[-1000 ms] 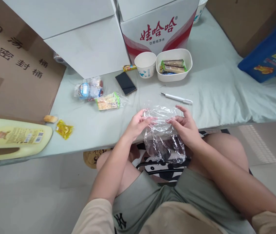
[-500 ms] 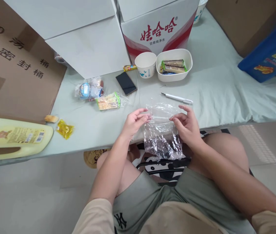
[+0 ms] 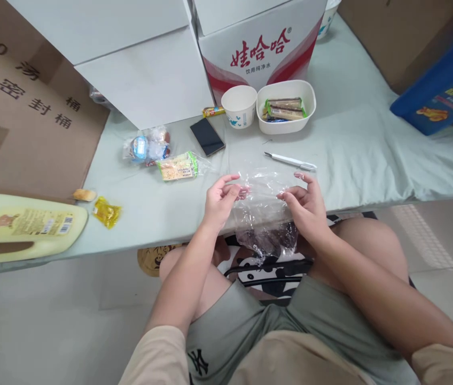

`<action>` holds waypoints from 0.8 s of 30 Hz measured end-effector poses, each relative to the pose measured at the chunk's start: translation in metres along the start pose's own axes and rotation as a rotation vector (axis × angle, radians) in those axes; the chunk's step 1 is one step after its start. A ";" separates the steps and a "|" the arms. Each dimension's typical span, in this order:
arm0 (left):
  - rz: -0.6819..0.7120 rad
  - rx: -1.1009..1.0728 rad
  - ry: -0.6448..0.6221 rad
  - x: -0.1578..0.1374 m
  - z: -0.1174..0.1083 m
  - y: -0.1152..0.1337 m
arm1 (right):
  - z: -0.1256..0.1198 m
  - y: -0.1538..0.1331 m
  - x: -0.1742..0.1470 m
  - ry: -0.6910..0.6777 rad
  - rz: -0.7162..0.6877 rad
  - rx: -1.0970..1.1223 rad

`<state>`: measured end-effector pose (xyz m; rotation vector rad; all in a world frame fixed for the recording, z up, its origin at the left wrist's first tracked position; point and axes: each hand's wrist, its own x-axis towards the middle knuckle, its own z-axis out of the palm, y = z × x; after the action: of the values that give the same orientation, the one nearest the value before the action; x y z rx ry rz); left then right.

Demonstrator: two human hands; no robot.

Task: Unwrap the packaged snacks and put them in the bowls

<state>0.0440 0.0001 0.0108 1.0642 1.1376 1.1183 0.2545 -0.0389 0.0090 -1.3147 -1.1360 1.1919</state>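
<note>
A clear plastic bag point(image 3: 264, 214) hangs between my two hands at the table's front edge, its lower part drooping over my lap. My left hand point(image 3: 223, 200) pinches the bag's left side between thumb and fingers. On the other side my right hand point(image 3: 304, 206) grips it the same way, index finger raised. Just beyond the bag lies a white pen point(image 3: 290, 161). Left of it are wrapped biscuits point(image 3: 178, 167) in green-edged packaging and a dark phone point(image 3: 207, 137).
White boxes point(image 3: 146, 75) stand at the back, with a paper cup point(image 3: 239, 109) and a white tub point(image 3: 286, 125) of wrapped snacks before them. To the left are small bagged items point(image 3: 146, 147), a yellow wrapper point(image 3: 107, 212), a bread piece point(image 3: 84, 195) and a pale yellow jug point(image 3: 30, 227).
The plastic bag has shifted and crumpled a little between my hands, its lower end looking narrower. My left hand has moved slightly; my right hand stays almost in place.
</note>
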 end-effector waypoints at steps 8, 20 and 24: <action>0.002 0.120 -0.137 -0.003 -0.004 0.004 | -0.006 0.007 0.003 -0.249 0.112 0.109; 0.092 0.246 -0.169 -0.003 -0.007 -0.001 | -0.006 0.004 0.003 -0.302 0.083 0.178; 0.233 0.545 -0.107 -0.001 -0.010 0.000 | -0.006 0.013 0.003 -0.217 -0.056 0.047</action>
<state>0.0335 0.0000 0.0101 1.6940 1.2901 0.9300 0.2614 -0.0370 -0.0044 -1.1305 -1.2827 1.3356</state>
